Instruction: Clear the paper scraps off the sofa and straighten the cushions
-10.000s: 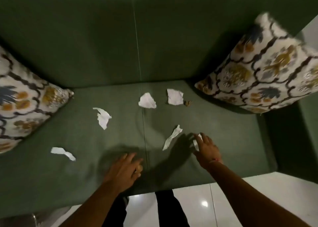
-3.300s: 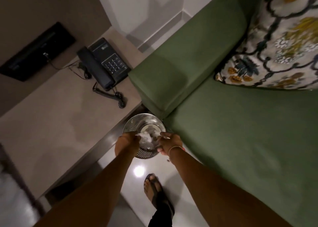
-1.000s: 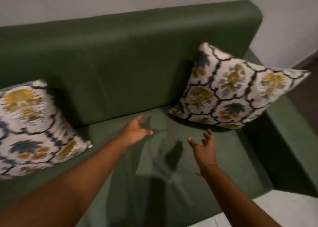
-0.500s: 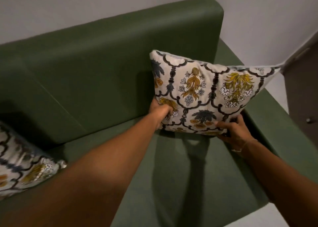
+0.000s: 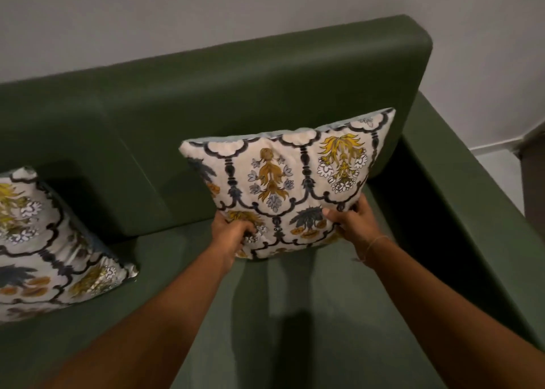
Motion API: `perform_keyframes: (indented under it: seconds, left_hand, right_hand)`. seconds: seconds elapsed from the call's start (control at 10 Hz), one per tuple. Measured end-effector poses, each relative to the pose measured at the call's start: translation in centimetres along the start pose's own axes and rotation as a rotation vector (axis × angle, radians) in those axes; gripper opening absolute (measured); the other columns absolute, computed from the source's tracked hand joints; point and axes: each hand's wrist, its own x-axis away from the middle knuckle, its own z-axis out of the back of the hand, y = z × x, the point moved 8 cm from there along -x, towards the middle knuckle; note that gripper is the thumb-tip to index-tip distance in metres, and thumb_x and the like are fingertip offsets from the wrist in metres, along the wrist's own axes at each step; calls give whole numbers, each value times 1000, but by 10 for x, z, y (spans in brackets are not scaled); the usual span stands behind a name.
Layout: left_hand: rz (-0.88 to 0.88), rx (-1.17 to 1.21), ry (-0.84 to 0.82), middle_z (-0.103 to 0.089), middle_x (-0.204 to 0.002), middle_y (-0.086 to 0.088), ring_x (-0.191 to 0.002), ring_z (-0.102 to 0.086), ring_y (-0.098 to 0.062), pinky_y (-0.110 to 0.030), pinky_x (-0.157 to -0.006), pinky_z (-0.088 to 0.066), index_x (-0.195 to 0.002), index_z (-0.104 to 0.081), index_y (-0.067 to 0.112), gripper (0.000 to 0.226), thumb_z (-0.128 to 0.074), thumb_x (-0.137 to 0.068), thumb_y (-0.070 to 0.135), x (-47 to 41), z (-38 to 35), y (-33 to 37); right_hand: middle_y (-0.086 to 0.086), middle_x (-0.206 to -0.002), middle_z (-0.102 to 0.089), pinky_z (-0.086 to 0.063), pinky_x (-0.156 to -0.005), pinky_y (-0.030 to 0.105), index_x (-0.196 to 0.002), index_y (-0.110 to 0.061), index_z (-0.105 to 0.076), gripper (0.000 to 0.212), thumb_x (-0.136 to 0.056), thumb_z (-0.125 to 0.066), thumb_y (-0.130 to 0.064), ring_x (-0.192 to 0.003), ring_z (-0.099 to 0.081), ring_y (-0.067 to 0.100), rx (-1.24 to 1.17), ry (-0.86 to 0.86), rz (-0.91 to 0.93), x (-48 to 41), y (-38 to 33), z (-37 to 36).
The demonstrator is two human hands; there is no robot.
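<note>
Both hands have hold of the patterned cushion (image 5: 290,182) at the right end of the green sofa (image 5: 265,93). It stands nearly upright on the seat, its top edge tipped a little lower at the left, its back against the backrest and its right corner close to the armrest (image 5: 477,199). The cover is cream, crossed by dark scalloped lines, with mustard-yellow flower sprays, pale blue-grey blossoms and a dark blue leafy motif near the bottom. The left hand (image 5: 231,233) is closed over the lower left corner, fingers bunched into the fabric. The right hand (image 5: 352,220) clamps the lower right edge, thumb on the front face and fingers wrapped behind. A second cushion (image 5: 50,247) of the same print lies slumped at the sofa's left end, leaning low against the backrest. The seat between them is bare green fabric.
</note>
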Motion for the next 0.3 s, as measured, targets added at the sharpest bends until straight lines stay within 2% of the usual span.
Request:
perform_keyframes:
  seconds: [0.2,0.3]
  left_hand:
    - [-104,-22,-45,-63,-126,-4,-107,-61,-25,-30,-75,-57,-136,-43,23,85,-69,-61,-7,1,7,4]
    - [-113,-165,-29,-49,-144,-7,-127,-50,-28,-37,-102,-46,-150,-24,23,102,-77,-64,2,17,35,-2]
  right_hand:
    - [7,-137,-57,-46,-103,53,-140,-24,-39,78,-74,-76,-3,-122,-56,30,75,91,43,11,3,0]
    - [3,-142,-52,-44,-101,41,-145,-21,-34,82,-76,-73,1,-126,-52,25,56,162,134,45,-11,-2]
